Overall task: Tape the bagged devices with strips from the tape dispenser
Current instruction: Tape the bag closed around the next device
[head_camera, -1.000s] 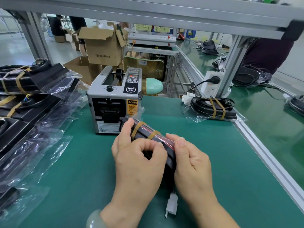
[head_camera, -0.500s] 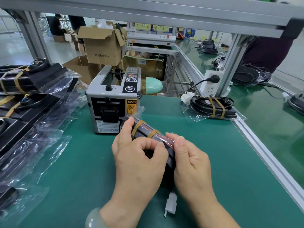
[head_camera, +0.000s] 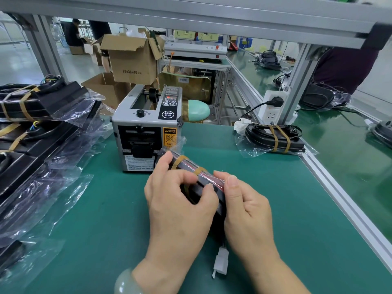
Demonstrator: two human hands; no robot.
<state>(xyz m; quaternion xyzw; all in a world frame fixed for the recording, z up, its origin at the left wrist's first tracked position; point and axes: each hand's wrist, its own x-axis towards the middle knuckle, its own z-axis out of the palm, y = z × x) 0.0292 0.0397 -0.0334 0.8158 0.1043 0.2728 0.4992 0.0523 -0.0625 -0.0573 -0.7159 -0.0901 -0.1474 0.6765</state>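
Bagged device (head_camera: 188, 166): was held at bench (head_camera: 101, 209), 5 o'clock of tape dispenser (head_camera: 146, 132). Left hand (head_camera: 180, 204), right hand (head_camera: 247, 204): grips were curled round it, likely steadied for pressing strips.

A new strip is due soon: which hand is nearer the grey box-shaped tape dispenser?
Left. The left hand grips the bagged black device just before the grey box-shaped tape dispenser; the right hand holds its nearer end, farther back and rightward.
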